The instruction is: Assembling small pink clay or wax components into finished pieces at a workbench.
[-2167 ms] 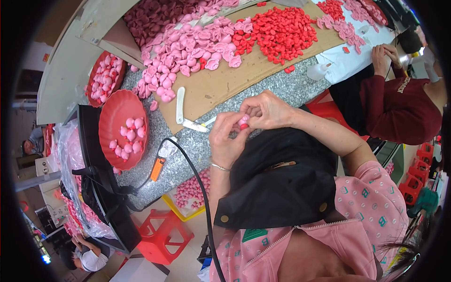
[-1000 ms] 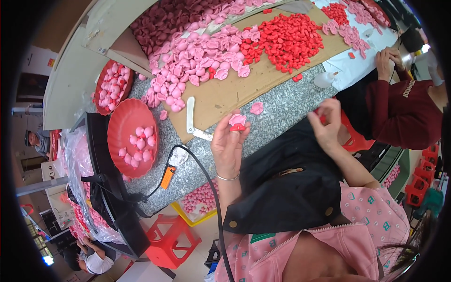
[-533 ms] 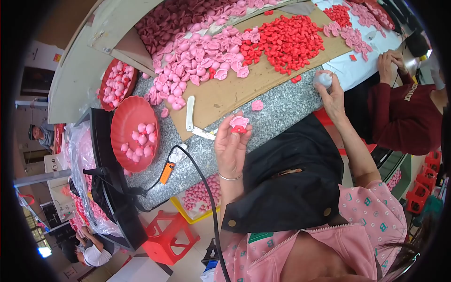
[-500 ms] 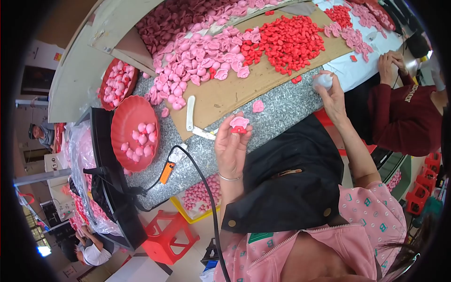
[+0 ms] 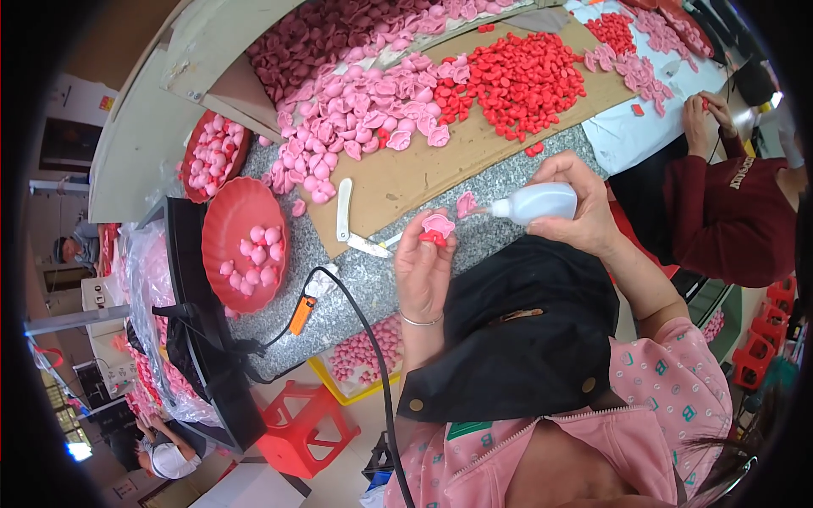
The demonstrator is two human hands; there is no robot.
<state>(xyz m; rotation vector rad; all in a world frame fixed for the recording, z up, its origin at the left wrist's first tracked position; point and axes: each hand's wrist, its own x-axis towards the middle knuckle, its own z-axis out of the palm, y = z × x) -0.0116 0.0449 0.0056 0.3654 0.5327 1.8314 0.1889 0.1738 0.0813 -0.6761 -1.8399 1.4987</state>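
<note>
Your left hand (image 5: 423, 275) pinched a pink-and-red flower piece (image 5: 437, 229) above the near table edge while your right hand (image 5: 576, 216) clasped a white squeeze bottle (image 5: 535, 203), nozzle aimed at it, with heaps of loose petals (image 5: 364, 110) left farther back.

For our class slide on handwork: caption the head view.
Left hand pinches a pink flower; right hand aims a white bottle at it.

Left hand (image 5: 423, 269) with pink-and-red flower piece (image 5: 436, 229) in its fingers (image 5: 440, 247), white squeeze bottle (image 5: 535, 203) in right hand (image 5: 576, 207).
</note>
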